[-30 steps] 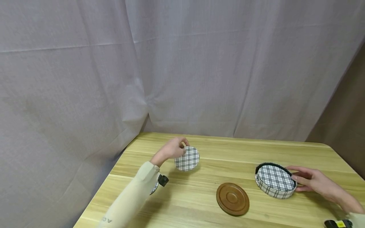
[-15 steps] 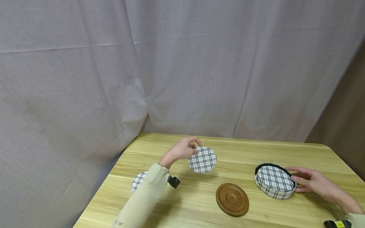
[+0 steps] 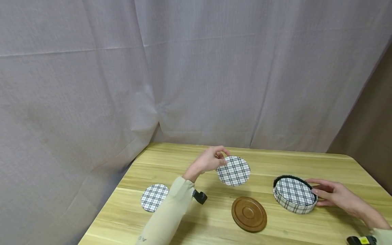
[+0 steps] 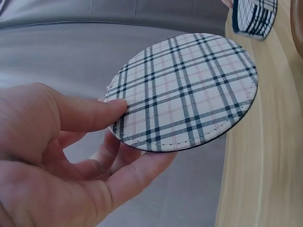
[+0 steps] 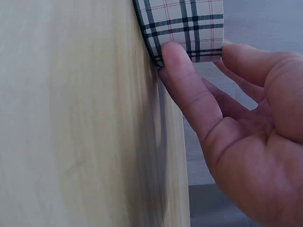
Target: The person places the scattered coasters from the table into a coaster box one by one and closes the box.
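My left hand [image 3: 211,160] pinches the left edge of a round plaid coaster [image 3: 235,173], thumb on its face and fingers beneath. The left wrist view shows this coaster [image 4: 184,94] tilted above the table, with stitching round its rim. On the right, a round plaid coaster holder [image 3: 290,205] with a dark inner rim stands on the wood, a plaid coaster [image 3: 294,191] inside it. My right hand [image 3: 337,195] holds the holder by its right side. In the right wrist view, fingertips and thumb of that hand [image 5: 251,137] touch the holder's plaid wall [image 5: 203,28].
Another plaid coaster [image 3: 153,197] lies flat on the left of the wooden table [image 3: 220,224], partly beside my left sleeve [image 3: 168,214]. A round brown ridged disc [image 3: 248,214] lies between it and the holder. A grey curtain [image 3: 202,85] hangs behind the table's far edge.
My left hand has carried the pinched coaster rightward, toward the holder. The coaster lying on the left has come out from behind my sleeve. My right hand and the holder stay nearly still.
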Motion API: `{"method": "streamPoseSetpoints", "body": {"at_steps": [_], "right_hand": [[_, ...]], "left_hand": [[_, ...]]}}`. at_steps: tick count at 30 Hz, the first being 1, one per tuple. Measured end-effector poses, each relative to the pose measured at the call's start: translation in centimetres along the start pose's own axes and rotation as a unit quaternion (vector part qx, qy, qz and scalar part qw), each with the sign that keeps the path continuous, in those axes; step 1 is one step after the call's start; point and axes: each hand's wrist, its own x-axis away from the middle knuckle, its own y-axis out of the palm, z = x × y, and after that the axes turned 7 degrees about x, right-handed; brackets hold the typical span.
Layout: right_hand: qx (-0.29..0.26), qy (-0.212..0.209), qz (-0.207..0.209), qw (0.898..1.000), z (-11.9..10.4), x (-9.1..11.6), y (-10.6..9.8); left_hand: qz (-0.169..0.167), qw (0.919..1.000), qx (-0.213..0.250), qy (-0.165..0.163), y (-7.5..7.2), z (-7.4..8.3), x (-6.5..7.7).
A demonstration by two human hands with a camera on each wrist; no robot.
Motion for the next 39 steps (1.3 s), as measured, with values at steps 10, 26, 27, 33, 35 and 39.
{"method": "streamPoseSetpoints", "body": {"at_steps": [10,26,27,33,35,39], "right_hand": [[-0.002,-0.002,-0.002,1.000,-0.2,-0.4,0.0],[0.023,0.026,0.014,0.999,-0.4,-0.4,-0.3],[0.023,0.025,0.013,0.999,-0.4,-0.4,-0.3],[0.023,0.025,0.017,0.999,-0.3,-0.5,-0.2],[0.020,0.022,0.014,0.999,-0.2,-0.6,-0.2],[0.017,0.025,0.016,0.999,0.0,-0.5,-0.1]], "left_hand": [[-0.012,0.9942,0.105,-0.014,2.5,-0.2,-1.3],[0.028,0.9821,0.177,-0.058,7.3,-1.0,-3.8],[0.031,0.9816,0.179,-0.058,7.6,-1.0,-4.0],[0.052,0.9788,0.185,-0.072,9.3,-1.2,-4.5],[0.060,0.9775,0.186,-0.079,10.0,-1.3,-4.5],[0.074,0.9730,0.201,-0.085,11.3,-1.3,-4.7]]}}
